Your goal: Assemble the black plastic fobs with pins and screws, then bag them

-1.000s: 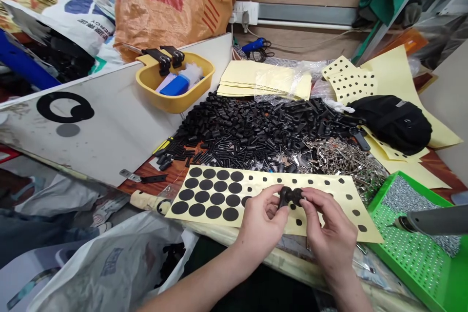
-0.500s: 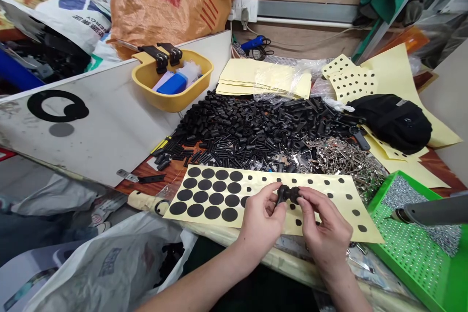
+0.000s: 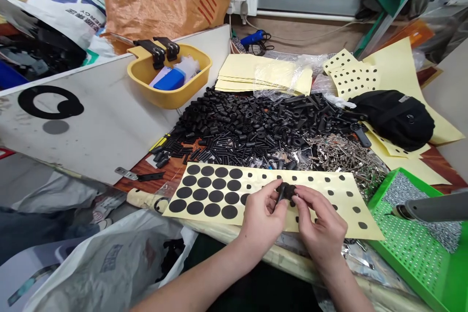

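My left hand [image 3: 263, 209] is closed around a small black plastic part [image 3: 285, 190], which my fingers partly cover. At its right end, my right hand [image 3: 321, 219] pinches with thumb and fingertips, and a tiny shiny bit shows there. Whether the black part is one piece or two joined pieces I cannot tell. Both hands hover over a yellow backing sheet [image 3: 219, 222] that carries large round black stickers [image 3: 214, 196] on its left and small black dots to the right.
Behind the sheet lies a heap of black plastic parts [image 3: 248, 117], with metal pieces [image 3: 340, 156] to its right. A green tray [image 3: 409, 263] holds small screws, and a grey power screwdriver [image 3: 431, 208] reaches over it. A yellow bin [image 3: 164, 97] hangs on the left partition.
My right hand has moved slightly left, closer to my left hand, and less of the black part shows between them. The view has shifted a little.
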Tool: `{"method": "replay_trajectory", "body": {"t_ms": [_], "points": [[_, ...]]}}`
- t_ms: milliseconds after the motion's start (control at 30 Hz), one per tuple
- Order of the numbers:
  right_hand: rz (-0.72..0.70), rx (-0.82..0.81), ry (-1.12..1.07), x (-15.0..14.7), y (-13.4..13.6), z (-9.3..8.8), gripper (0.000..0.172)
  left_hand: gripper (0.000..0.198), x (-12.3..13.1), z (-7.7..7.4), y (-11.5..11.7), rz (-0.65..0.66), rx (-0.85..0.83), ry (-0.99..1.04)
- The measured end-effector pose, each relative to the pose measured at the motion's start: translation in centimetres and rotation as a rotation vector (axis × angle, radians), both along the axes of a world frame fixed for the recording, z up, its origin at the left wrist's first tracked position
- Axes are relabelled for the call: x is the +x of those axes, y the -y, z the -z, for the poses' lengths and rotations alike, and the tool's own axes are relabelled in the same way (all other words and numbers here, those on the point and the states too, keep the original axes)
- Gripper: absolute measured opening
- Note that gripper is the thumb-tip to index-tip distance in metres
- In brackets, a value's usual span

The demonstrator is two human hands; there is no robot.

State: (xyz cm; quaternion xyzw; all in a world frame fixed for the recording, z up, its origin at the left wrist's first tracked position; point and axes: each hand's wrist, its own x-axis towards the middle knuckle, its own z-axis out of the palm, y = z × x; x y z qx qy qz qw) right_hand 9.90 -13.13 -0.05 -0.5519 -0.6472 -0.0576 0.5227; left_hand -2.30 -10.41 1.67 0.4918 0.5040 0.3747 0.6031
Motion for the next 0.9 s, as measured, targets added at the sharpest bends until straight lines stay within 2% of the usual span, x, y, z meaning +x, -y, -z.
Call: {"method": "replay_trajectory", "body": {"t_ms": [233, 400, 567, 733, 900], "points": [[0.023, -0.019, -0.018, -0.1, -0.1, 0.2, 0.015, 0.046, -0.1, -0.5, -0.1, 0.010, 0.013, -0.011], [-0.030, -0.060, -0.083, 0.0, 0.2, 0.2, 0.014, 0.039, -0.4, -1.0, 0.0, 0.003, 0.086, -0.025], [-0.225, -0.258, -0.359, 0.5, 1.0, -0.5, 0.015, 0.031, -1.3, -1.3, 0.1, -0.004, 0.218, -0.071], [-0.377, -0.451, -0.711, 1.5, 0.5, -1.3, 0.019, 0.029, -2.1, -1.4, 0.5, 0.070, 0.429, -0.125], [-0.556, -0.575, -0.792, 2.4, -0.2, -1.5, 0.022, 0.032, -2.4, -1.5, 0.9, 0.129, 0.646, -0.145]]}}
